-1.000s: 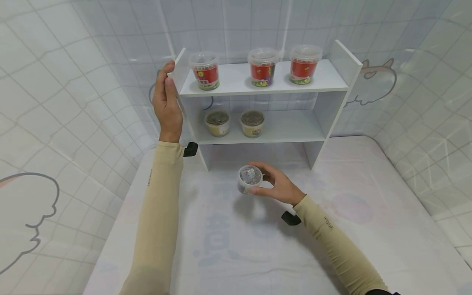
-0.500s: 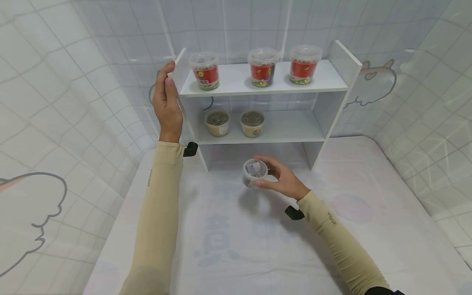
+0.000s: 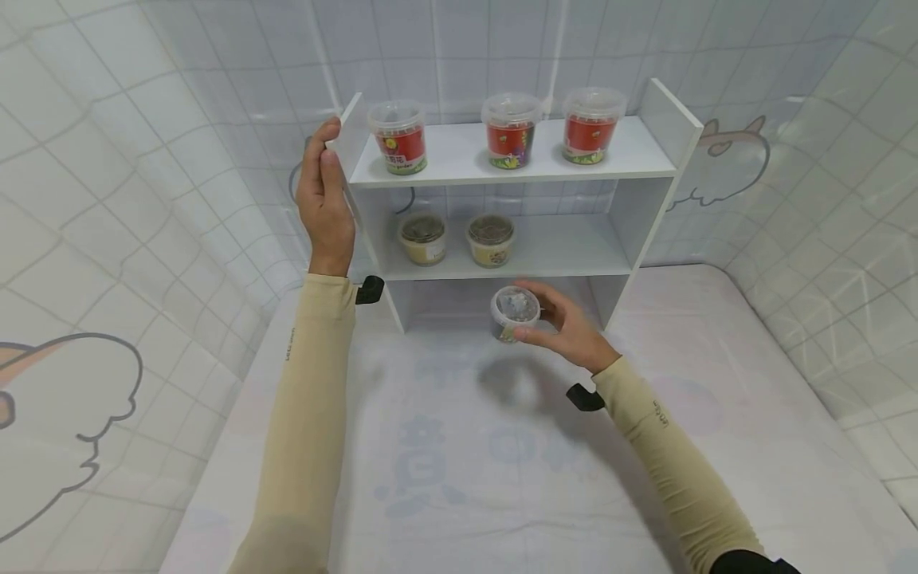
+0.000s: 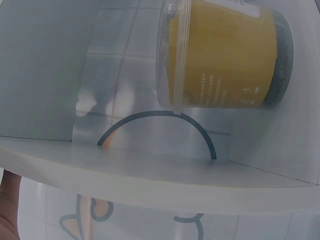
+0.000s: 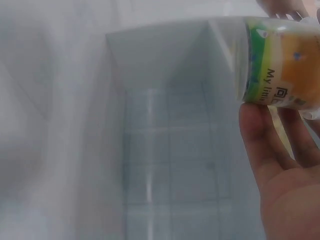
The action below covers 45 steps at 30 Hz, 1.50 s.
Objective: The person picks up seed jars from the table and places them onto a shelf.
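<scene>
My right hand grips a small clear plastic tub from its right side, thumb in front and fingers behind. In the right wrist view the tub shows an orange and green label reading "My little". The hand holds it in front of the lower opening of a white shelf unit, its shadow falling on the cloth below. With fingers pointing up, my left hand rests along the unit's left side panel. Only a sliver of that hand enters the left wrist view.
Three red-labelled cups stand on the top shelf. Two yellow-labelled tubs sit at the left and middle of the shelf below. A pale cloth covers the table, and tile-patterned sheeting surrounds it.
My right hand has carried the tub forward and to the right, closer to the lower opening of the unit. The left hand has stayed at the side panel.
</scene>
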{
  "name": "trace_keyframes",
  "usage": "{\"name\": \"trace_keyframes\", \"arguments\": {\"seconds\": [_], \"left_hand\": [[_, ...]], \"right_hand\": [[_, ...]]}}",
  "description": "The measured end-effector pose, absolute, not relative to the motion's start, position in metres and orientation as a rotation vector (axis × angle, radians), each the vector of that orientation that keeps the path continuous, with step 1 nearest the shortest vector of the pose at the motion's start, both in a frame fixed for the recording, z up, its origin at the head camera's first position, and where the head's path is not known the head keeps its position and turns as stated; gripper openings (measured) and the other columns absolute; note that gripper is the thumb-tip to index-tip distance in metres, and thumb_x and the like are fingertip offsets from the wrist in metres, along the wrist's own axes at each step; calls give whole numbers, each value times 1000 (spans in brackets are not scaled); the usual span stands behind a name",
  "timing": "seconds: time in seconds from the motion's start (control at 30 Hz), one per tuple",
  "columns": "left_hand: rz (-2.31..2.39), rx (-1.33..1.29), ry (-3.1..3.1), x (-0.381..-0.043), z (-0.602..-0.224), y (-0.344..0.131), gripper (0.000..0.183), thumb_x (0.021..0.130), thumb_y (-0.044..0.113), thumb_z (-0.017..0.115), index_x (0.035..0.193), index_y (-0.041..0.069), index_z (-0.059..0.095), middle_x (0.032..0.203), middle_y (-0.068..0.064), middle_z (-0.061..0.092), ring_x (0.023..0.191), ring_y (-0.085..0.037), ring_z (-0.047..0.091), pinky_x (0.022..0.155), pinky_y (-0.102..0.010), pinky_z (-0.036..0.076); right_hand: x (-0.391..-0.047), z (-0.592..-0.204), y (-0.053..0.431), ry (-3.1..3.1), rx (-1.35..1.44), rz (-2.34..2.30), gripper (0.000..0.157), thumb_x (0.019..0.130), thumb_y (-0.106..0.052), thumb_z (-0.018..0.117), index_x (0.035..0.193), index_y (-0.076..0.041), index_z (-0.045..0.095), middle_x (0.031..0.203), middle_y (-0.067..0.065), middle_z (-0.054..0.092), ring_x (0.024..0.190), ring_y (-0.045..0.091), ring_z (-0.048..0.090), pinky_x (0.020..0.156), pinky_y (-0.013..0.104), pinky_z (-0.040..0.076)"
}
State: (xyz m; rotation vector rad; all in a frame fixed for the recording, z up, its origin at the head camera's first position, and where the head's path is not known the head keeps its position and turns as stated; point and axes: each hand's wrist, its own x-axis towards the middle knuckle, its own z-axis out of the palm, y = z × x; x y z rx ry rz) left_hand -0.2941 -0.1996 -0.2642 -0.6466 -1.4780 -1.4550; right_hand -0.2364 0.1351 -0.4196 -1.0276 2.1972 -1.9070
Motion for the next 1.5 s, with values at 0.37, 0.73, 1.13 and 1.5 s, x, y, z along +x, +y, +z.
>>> {"name": "trace_keyframes", "arguments": {"seconds": [0.37, 0.73, 1.13, 1.5], "left_hand": [[-1453, -649, -1483, -294, -264, -199, 32, 105, -6, 39, 129, -10, 59, 137, -15, 60, 136, -21, 49, 119, -39, 34], [-1459, -645, -1485, -294, -263, -200, 32, 105, -5, 39, 130, -8, 60, 138, -14, 60, 136, -20, 49, 119, -38, 33], [-1446, -659, -1485, -294, -265, -201, 32, 106, -4, 39, 131, -8, 60, 139, -17, 59, 136, -21, 49, 119, -39, 33], [-1446, -663, -1494, -295, -265, -201, 33, 107, -4, 38, 131, -7, 60, 139, -16, 59, 136, -21, 49, 119, -40, 33]], "right_hand": [[-231, -379, 147, 2307, -986, -1952, 69, 91, 7, 71, 152, 4, 39, 137, 23, 52, 119, 17, 55, 100, 30, 48], [-246, -368, 160, 2449, -882, -2083, 66, 91, 1, 72, 150, 2, 43, 142, 19, 52, 122, 16, 54, 100, 27, 47], [-263, -359, 168, 2547, -782, -2134, 64, 92, -1, 72, 150, 2, 44, 138, 20, 54, 115, 14, 56, 92, 25, 49], [-272, -353, 168, 2664, -558, -2053, 66, 93, -12, 74, 152, -6, 44, 138, 19, 52, 110, 21, 55, 93, 25, 48]]}}
